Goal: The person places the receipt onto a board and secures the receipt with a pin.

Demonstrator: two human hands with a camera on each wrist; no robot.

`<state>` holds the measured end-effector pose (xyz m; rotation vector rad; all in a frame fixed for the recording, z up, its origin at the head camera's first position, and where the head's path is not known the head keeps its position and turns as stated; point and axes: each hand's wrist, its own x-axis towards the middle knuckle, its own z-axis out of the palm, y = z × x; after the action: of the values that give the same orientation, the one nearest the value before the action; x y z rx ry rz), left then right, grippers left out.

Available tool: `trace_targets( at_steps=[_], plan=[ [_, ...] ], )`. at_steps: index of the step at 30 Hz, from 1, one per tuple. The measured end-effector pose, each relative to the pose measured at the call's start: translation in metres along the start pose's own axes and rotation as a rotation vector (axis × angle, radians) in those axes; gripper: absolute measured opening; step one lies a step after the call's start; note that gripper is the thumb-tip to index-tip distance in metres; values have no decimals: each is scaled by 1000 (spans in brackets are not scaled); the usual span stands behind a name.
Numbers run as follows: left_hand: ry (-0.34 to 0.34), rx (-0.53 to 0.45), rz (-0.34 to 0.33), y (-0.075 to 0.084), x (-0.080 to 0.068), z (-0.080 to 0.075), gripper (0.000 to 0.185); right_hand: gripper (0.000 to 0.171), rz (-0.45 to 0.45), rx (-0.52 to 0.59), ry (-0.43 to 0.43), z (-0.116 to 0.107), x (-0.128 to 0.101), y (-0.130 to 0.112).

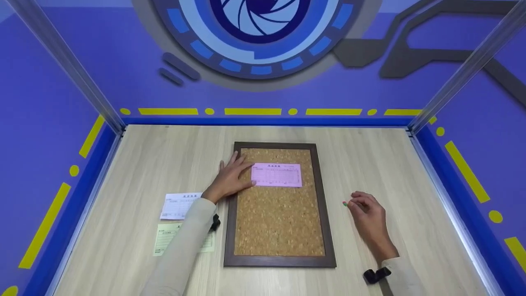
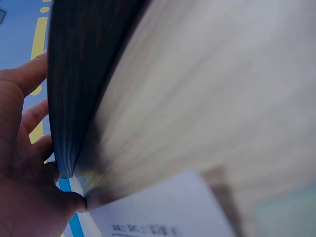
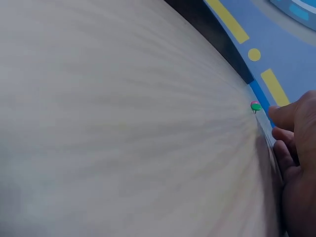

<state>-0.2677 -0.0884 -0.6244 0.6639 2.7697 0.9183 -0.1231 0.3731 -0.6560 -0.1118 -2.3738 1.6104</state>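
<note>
A pink printed slip (image 1: 276, 175) lies on the upper part of a cork board (image 1: 279, 222) with a dark frame. My left hand (image 1: 230, 176) reaches over the frame's left side, its thumb and a fingertip at the slip's left edge. To the right of the board, my right hand (image 1: 369, 216) pinches a small thumbtack (image 3: 255, 105) at its fingertips. Green and pink show on its head, and a thin point sticks out below. Whether that is one tack or two, I cannot tell. In the left wrist view, the frame hides part of the left hand (image 2: 29, 163).
Left of the board lie a white printed slip (image 1: 176, 205) and a pale green slip (image 1: 163, 240), both partly covered by my left forearm. The wooden table (image 1: 283, 281) is bounded by a blue back wall (image 1: 263, 121) and side walls.
</note>
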Motion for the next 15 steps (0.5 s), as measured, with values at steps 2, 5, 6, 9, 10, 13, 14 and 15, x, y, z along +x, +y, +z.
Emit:
trace_targets(
  at_steps=[2,5,6,9,10,13,14,15],
  plan=[
    [1,-8,3,0,0,0,74,9,0,8,1,0,1,-2],
    [3,-9,5,1,0,-1,73,10,-14,6,1,1,6,-5],
    [4,-8,5,1,0,-1,73,10,-21,0,2,1,8,-6],
    [6,-3,1,0,1,0,73,8,-43,-6,-3,2,15,-10],
    [5,-1,-2,1,1,0,73,7,-50,-6,-8,2,18,-12],
    [5,1,-10,0,1,1,73,5,-75,0,-21,5,27,-17],
    [4,0,-10,0,1,1,73,4,-84,5,-24,6,30,-19],
    [4,-1,-11,1,2,1,73,4,-94,10,-24,8,32,-20]
  ],
)
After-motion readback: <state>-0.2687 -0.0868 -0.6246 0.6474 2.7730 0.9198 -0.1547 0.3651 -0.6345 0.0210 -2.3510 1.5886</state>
